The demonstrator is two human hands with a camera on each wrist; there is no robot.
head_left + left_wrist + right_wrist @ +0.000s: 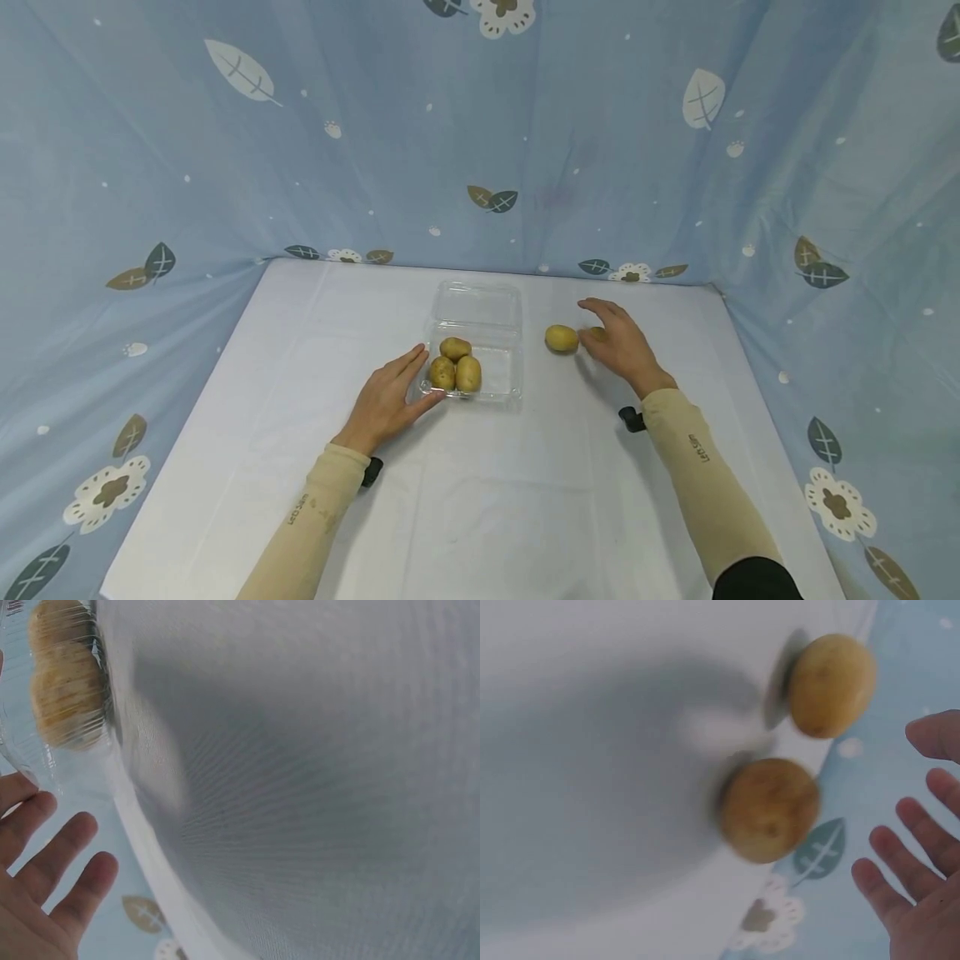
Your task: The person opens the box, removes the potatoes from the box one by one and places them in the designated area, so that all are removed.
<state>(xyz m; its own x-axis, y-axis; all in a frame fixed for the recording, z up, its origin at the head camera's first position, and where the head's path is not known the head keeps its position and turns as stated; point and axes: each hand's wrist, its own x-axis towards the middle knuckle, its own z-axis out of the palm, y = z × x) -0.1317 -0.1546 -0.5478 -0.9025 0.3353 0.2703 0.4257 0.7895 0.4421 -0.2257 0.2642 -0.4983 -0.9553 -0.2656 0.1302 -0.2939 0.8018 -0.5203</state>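
Note:
A clear plastic clamshell box (495, 379) lies with its lid (477, 304) folded back toward the far side. Three potatoes (468, 374) sit together in the left part of its base. My left hand (382, 408) rests at the box's near left corner, fingers straight along the left side and thumb at the front edge. Two loose potatoes are on the table right of the box: one potato (562, 338) lies in plain view, the other potato (770, 810) is mostly hidden by my right hand in the head view. Over them my right hand (622, 346) hovers, fingers spread and holding nothing.
A white cloth covers the table (480, 517). Blue patterned fabric (375, 133) hangs behind it and along both sides. Each wrist carries a small black camera, such as the right wrist camera (632, 419).

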